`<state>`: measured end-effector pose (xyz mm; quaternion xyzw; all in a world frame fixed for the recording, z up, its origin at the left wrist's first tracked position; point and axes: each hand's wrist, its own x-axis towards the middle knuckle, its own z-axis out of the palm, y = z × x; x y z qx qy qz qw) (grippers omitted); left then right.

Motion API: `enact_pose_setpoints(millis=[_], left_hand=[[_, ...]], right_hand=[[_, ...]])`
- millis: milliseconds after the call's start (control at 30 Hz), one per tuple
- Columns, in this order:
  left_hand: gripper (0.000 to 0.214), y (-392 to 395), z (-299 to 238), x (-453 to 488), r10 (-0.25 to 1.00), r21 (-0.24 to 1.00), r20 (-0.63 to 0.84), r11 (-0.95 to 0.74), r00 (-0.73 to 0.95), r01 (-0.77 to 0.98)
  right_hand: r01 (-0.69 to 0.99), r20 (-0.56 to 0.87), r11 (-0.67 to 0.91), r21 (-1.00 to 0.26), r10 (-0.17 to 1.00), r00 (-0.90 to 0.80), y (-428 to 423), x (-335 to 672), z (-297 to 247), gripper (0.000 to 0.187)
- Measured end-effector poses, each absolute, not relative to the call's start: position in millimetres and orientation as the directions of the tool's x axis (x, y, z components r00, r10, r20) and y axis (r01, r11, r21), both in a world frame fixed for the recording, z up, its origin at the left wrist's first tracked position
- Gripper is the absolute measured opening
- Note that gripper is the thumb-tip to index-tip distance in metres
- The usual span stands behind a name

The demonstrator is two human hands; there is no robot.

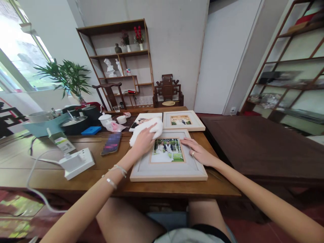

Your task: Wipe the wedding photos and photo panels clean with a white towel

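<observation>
Your left hand [144, 139] is lying over a cloth [140, 129] at the upper-left corner of the frame [167, 152]; how far its grip is closing, I cannot tell. Your right hand [199, 153] is resting, grip spread and clasping nothing, on the frame's right side, seemingly steadying it. The frame is lying flat on the surface [125, 141] before you.

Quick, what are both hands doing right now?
Left hand: on the fluffy white cloth; can't tell how tightly it grips.
Right hand: open, resting on the right side of the nearest picture frame.
</observation>
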<state>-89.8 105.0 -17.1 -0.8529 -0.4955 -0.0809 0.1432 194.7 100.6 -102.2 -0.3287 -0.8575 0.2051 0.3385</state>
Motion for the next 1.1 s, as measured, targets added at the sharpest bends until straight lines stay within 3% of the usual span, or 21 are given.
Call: enact_pose_setpoints(millis=[233, 633, 767, 933, 1100], left_hand=[[0.030, 115, -25, -85, 0.787, -0.188, 0.139, -0.574, 0.600, 0.797], [0.020, -37, 9, -61, 0.768, -0.094, -0.123, -0.640, 0.629, 0.763], [0.023, -28, 3, -61, 0.789, -0.104, -0.093, -0.615, 0.608, 0.782], [0.021, 43, -14, -73, 0.824, -0.231, 0.073, -0.533, 0.561, 0.814], [0.026, 106, -9, -74, 0.846, -0.247, 0.187, -0.452, 0.500, 0.857]], right_hand=[[0.438, 0.427, 0.669, -0.601, 0.732, -0.531, 99, 194, -101, 0.053], [0.453, 0.418, 0.678, -0.578, 0.724, -0.550, 99, 193, -100, 0.055], [0.458, 0.415, 0.677, -0.576, 0.725, -0.550, 98, 193, -98, 0.056], [0.447, 0.424, 0.691, -0.567, 0.711, -0.561, 100, 194, -100, 0.055], [0.428, 0.452, 0.711, -0.559, 0.693, -0.562, 101, 195, -104, 0.050]])
